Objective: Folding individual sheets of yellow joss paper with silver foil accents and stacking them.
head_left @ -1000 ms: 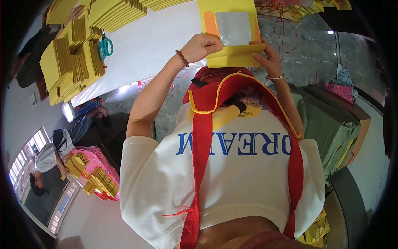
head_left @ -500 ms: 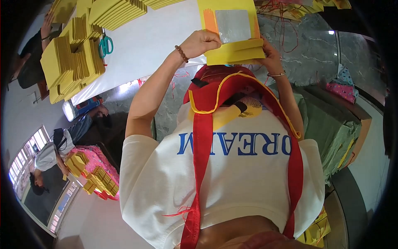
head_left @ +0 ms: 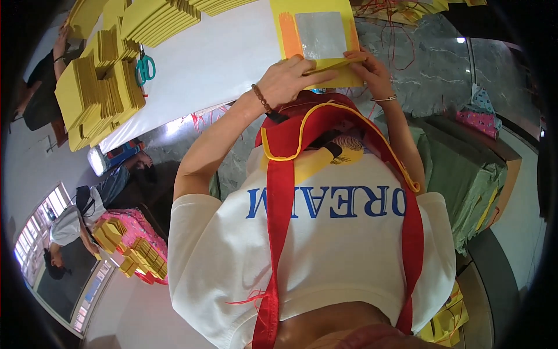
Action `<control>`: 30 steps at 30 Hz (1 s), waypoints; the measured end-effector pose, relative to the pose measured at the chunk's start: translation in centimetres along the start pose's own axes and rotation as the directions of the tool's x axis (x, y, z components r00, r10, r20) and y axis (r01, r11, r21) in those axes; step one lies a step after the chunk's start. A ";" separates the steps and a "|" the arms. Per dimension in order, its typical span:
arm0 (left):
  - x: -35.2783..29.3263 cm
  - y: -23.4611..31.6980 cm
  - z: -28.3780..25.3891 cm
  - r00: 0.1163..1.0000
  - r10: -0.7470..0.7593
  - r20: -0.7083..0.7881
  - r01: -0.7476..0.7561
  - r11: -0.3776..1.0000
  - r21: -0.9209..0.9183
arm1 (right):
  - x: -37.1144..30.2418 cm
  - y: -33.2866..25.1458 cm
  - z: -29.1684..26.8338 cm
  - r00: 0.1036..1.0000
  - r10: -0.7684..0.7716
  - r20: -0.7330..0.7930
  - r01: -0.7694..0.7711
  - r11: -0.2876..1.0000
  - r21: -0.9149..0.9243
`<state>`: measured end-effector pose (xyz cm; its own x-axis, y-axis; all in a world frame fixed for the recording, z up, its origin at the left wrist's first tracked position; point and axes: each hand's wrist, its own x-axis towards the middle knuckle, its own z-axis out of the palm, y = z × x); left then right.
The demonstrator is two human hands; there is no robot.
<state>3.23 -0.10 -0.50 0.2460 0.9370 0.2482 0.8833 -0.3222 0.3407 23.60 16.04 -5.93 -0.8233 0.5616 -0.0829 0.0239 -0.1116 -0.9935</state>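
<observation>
At bench (head_left: pixel 212 64) edge, yellow sheet (head_left: pixel 314 6) apparently being folded; flap (head_left: pixel 338 66) pinched by fingers of right hand (head_left: pixel 376 75); left hand (head_left: pixel 285 78) half-spread, hold unclear; even creasing called for next.

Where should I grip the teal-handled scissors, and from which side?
Best by the teal handle loops, probably from the right: they lie toward the white tabletop, while folded yellow stacks crowd the left and the blades point away from the person.

The veined grey floor (head_left: pixel 439 87) is brightened by spots of reflected light (head_left: pixel 175 128); at left, a barred window (head_left: pixel 36 232) is set into a pale wall (head_left: pixel 35 160).
</observation>
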 end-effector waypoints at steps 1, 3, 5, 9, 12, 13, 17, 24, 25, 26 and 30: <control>0.0 -0.1 0.2 1.000 0.004 0.000 -0.004 1.000 -0.002 | 0.0 -0.1 0.0 1.000 0.000 -0.005 0.000 1.000 -0.001; 0.0 -0.2 0.4 0.999 0.034 0.019 -0.034 0.999 0.009 | -0.1 -0.5 -0.1 0.999 0.041 0.010 -0.041 0.997 0.067; 0.2 0.1 0.1 0.999 0.034 0.015 -0.034 0.999 -0.001 | -0.2 -0.6 -0.3 0.999 0.049 0.013 -0.050 0.994 0.095; 0.1 0.0 0.1 0.999 0.021 0.025 -0.021 1.000 -0.004 | -0.3 -1.1 -0.3 0.999 0.034 0.025 -0.035 0.997 0.063; 0.3 -0.4 -0.1 0.999 0.037 0.029 -0.035 0.996 -0.077 | -0.2 -0.7 -0.5 0.999 0.015 0.032 -0.016 0.999 0.039; 0.4 -0.4 -0.3 0.999 0.039 0.029 -0.037 0.996 -0.077 | -0.2 -0.5 -0.6 0.999 0.014 0.030 -0.015 0.999 0.038; 0.4 -0.8 -0.2 0.999 0.042 0.034 -0.037 0.990 -0.136 | -0.1 -0.6 -1.0 0.997 0.034 0.062 -0.038 0.997 0.063; 0.6 -0.3 -0.5 0.998 0.047 0.030 -0.044 0.996 -0.077 | 0.0 -0.6 -1.0 0.997 0.030 0.069 -0.035 0.997 0.070; 0.6 -0.3 -0.5 0.998 0.046 0.031 -0.044 0.996 -0.077 | 0.0 -0.7 -0.9 0.997 0.030 0.069 -0.035 0.997 0.070; 0.6 -0.4 -0.5 0.998 0.044 0.033 -0.041 0.995 -0.089 | 0.0 -0.8 -0.9 0.997 0.032 0.069 -0.036 0.997 0.067; 0.8 -0.8 -0.6 0.998 0.054 0.012 -0.052 0.987 -0.155 | 0.1 -0.4 -1.4 0.996 0.020 0.089 -0.025 0.998 0.050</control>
<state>2.48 0.83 0.02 0.2987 0.9196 0.2551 0.7967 -0.3874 0.4639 24.32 17.24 -5.65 -0.8700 0.4836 -0.0956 0.0158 -0.1665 -0.9859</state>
